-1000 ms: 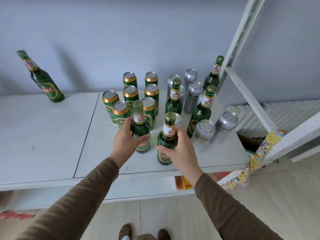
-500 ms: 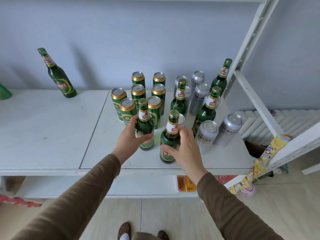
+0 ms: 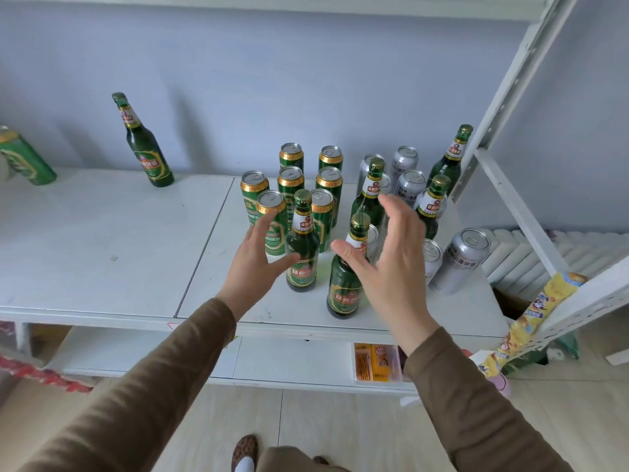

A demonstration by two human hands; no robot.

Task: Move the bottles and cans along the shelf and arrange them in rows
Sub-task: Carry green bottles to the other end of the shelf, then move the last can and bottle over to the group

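Both hands, L (image 3: 253,258) & R (image 3: 388,264), now off front bottles (image 3: 302,257), fingers spread.

Storeroom or shop: white metal shelf (image 3: 102,240) stocked with beer bottles (image 3: 144,148) and cans (image 3: 291,158).

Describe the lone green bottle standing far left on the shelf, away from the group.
The lone green bottle looks like dark green glass, with a green cap, a white and red neck label and a gold-edged oval body label. It stands on the white shelf near the wall, well apart from the cluster of bottles and cans. It appears to lean, perhaps from the wide lens. Neither hand touches it.
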